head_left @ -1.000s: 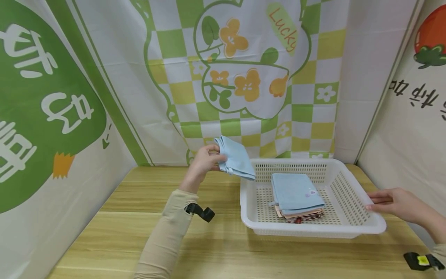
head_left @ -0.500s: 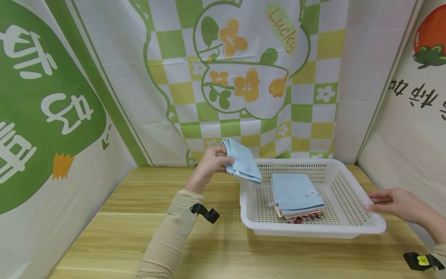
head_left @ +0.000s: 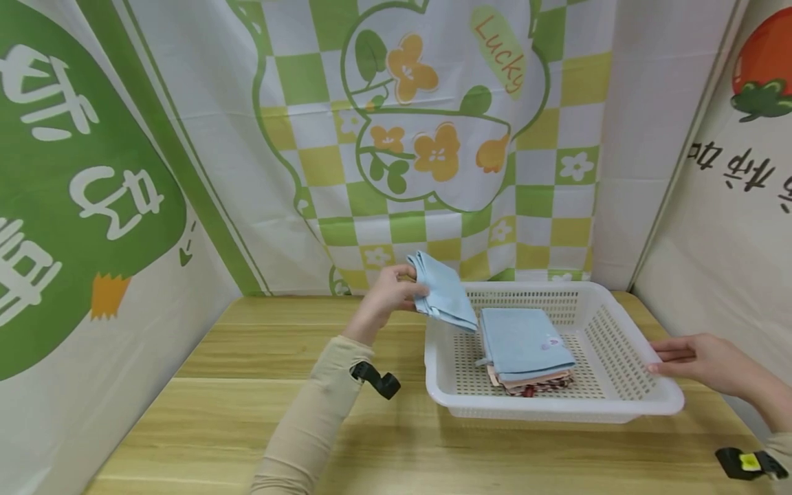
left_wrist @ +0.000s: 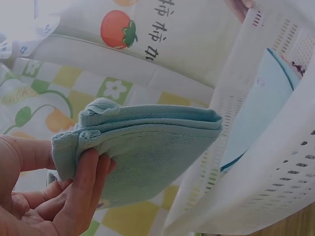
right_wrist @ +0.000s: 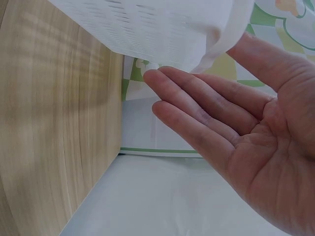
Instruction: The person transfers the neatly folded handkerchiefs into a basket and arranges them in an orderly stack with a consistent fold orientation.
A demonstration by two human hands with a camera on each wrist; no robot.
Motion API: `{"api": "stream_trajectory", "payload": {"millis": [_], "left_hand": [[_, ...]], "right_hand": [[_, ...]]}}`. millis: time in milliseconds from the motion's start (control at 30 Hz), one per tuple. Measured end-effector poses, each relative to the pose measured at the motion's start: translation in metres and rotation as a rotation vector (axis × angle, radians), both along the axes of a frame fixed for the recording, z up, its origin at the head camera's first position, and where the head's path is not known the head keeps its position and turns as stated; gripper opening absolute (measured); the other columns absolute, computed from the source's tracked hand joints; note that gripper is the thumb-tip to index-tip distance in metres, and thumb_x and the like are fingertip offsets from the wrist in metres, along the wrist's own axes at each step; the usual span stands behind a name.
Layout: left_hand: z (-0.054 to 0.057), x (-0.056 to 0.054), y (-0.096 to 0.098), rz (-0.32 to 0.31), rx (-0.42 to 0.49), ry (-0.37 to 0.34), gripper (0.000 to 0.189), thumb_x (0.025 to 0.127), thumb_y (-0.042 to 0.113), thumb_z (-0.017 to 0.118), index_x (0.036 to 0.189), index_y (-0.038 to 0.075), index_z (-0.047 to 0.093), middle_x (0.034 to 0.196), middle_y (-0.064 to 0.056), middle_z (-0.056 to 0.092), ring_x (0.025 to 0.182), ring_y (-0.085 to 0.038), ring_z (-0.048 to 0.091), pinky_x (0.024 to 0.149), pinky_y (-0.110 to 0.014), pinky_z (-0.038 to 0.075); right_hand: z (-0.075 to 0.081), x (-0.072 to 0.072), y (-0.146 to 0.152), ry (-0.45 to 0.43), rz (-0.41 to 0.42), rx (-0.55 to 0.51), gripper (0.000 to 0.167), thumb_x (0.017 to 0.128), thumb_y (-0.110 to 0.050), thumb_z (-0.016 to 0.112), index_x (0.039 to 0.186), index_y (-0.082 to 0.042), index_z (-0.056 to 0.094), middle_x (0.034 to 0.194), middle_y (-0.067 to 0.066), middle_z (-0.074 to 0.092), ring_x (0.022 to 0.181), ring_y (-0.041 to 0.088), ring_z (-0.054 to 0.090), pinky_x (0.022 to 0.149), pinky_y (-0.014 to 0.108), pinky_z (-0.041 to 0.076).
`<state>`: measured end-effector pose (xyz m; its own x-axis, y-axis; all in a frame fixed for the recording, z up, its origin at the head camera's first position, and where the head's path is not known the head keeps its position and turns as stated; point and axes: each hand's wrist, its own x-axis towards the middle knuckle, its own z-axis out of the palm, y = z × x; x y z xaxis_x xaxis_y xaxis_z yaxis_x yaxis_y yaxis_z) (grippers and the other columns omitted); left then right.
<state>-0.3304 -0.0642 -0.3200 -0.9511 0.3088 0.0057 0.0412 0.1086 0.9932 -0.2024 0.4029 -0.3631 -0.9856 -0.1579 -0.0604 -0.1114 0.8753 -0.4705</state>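
Observation:
A folded light-blue hand towel [head_left: 445,291] is pinched by one edge between the thumb and fingers of my left hand [head_left: 393,291]. It hangs tilted over the left rim of a white plastic basket [head_left: 436,385]. The left wrist view shows its layered edge and a small hanging loop [left_wrist: 101,106]. Inside the basket, another blue towel [head_left: 526,340] with a small purple motif tops a stack above peach and dark checked cloth [head_left: 541,386]. My right hand [head_left: 699,359] is at the basket's right rim, fingers extended beneath it and the thumb tip partly hidden behind the rim [right_wrist: 236,29].
The basket stands on the right part of a wooden table [head_left: 278,344]. A printed curtain [head_left: 433,240] rises behind the table, with fabric walls at both sides. Bare tabletop shows left of the basket and in front of it.
My left hand has moved to the right and slightly down with the towel, bringing it over the basket's left rim. The right hand, the basket and the stack have stayed put.

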Motion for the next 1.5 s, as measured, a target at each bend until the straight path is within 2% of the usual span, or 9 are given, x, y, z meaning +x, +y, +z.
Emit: {"api": "stream_trajectory", "payload": {"millis": [100, 333, 600, 933, 1400, 1500], "left_hand": [[-0.001, 0.001, 0.004, -0.008, -0.005, 0.001, 0.017, 0.082, -0.004, 0.065, 0.096, -0.003, 0.054, 0.085, -0.008, 0.058, 0.063, -0.015, 0.062, 0.063, -0.032, 0.058], [0.0, 0.002, 0.013, -0.029, -0.016, -0.008, 0.016, 0.083, -0.003, 0.064, 0.095, -0.002, 0.053, 0.082, -0.007, 0.056, 0.062, -0.013, 0.06, 0.06, -0.029, 0.056], [-0.001, 0.001, 0.024, -0.057, -0.039, -0.008, 0.016, 0.082, -0.004, 0.064, 0.094, -0.001, 0.054, 0.08, -0.006, 0.057, 0.063, -0.013, 0.06, 0.059, -0.028, 0.056], [-0.001, -0.001, 0.037, -0.086, -0.064, -0.015, 0.019, 0.082, -0.004, 0.065, 0.093, 0.001, 0.051, 0.082, -0.007, 0.054, 0.066, -0.016, 0.06, 0.066, -0.034, 0.059], [-0.003, 0.001, 0.055, -0.126, -0.072, 0.005, 0.016, 0.08, -0.006, 0.066, 0.089, 0.0, 0.054, 0.079, -0.005, 0.053, 0.065, -0.017, 0.06, 0.067, -0.037, 0.059], [-0.004, 0.0, 0.059, -0.139, -0.071, 0.014, 0.015, 0.08, -0.006, 0.066, 0.086, 0.0, 0.054, 0.076, -0.005, 0.053, 0.063, -0.015, 0.06, 0.065, -0.035, 0.059]], "right_hand": [[0.0, 0.0, -0.001, 0.003, -0.001, 0.005, 0.059, 0.088, -0.032, 0.067, 0.121, 0.015, 0.055, 0.102, 0.02, 0.07, 0.081, 0.011, 0.066, 0.068, 0.033, 0.057], [-0.001, -0.002, -0.001, 0.005, -0.014, 0.01, 0.061, 0.087, -0.034, 0.068, 0.12, 0.016, 0.055, 0.102, 0.022, 0.069, 0.088, 0.028, 0.068, 0.067, 0.033, 0.057], [-0.001, -0.002, -0.001, 0.005, -0.02, 0.016, 0.061, 0.087, -0.035, 0.069, 0.12, 0.016, 0.055, 0.101, 0.021, 0.07, 0.089, 0.028, 0.068, 0.066, 0.029, 0.056], [-0.001, -0.003, -0.002, 0.003, -0.024, 0.017, 0.062, 0.086, -0.035, 0.069, 0.119, 0.016, 0.056, 0.101, 0.021, 0.07, 0.087, 0.026, 0.068, 0.065, 0.026, 0.055], [0.0, -0.004, -0.001, -0.011, -0.03, 0.024, 0.064, 0.086, -0.037, 0.069, 0.12, 0.016, 0.055, 0.101, 0.021, 0.069, 0.09, 0.029, 0.067, 0.069, 0.036, 0.057], [0.0, -0.004, -0.001, -0.009, -0.028, 0.023, 0.063, 0.086, -0.036, 0.069, 0.12, 0.016, 0.055, 0.101, 0.02, 0.07, 0.089, 0.028, 0.067, 0.068, 0.035, 0.057]]}}
